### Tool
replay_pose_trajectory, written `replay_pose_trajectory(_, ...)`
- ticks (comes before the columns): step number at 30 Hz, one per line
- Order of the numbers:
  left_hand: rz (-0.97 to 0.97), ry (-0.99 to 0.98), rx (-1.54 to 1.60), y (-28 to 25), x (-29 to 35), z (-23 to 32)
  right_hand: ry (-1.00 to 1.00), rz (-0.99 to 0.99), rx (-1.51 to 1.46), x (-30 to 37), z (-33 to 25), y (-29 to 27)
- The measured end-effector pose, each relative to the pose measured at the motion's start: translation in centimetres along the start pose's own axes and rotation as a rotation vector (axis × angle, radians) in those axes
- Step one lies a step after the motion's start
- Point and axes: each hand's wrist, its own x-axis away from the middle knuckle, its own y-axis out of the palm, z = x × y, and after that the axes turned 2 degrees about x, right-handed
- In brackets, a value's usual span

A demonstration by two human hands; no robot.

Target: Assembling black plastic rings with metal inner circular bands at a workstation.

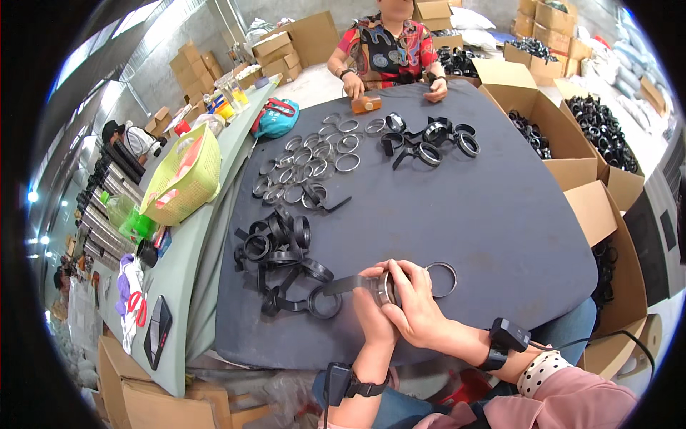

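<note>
Near the front of the table, my left hand (373,318) and my right hand (421,309) close together around a black ring with a flat handle (341,285). The handle sticks out to the left and looks blurred. A silver metal edge (386,289) shows on the held ring between my hands; my fingers hide part of it. Just right of my right hand, a loose metal ring (455,280) lies on the dark tabletop. To the left is a pile of black handled rings (284,255). Beyond it, several metal rings (348,171) lie spread out.
More assembled black rings (427,155) lie toward the far side, where a person (389,50) sits beside an orange object (366,105). Cardboard boxes (572,168) of black rings line the right. A green side table (187,286) on the left bears a yellow-green basket (187,187) and a phone (158,332).
</note>
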Motion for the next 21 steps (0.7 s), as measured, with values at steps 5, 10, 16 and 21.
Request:
replay_pose_trajectory(5,0.003,0.040,0.043,0.5,0.4,0.4,-0.025,0.008,-0.051,0.2,-0.3,0.3)
replay_pose_trajectory(10,-0.031,0.091,0.148,1.0,1.1,0.6,-0.016,-0.097,-0.079,0.6,-0.7,-0.2)
replay_pose_trajectory(16,-0.029,0.136,0.044,0.2,1.6,0.1,0.019,-0.083,-0.211,0.6,-1.0,0.3)
replay_pose_trajectory(21,0.171,-0.041,0.042,-0.4,0.1,-2.0,0.167,-0.276,-0.293,-0.3,2.0,1.0)
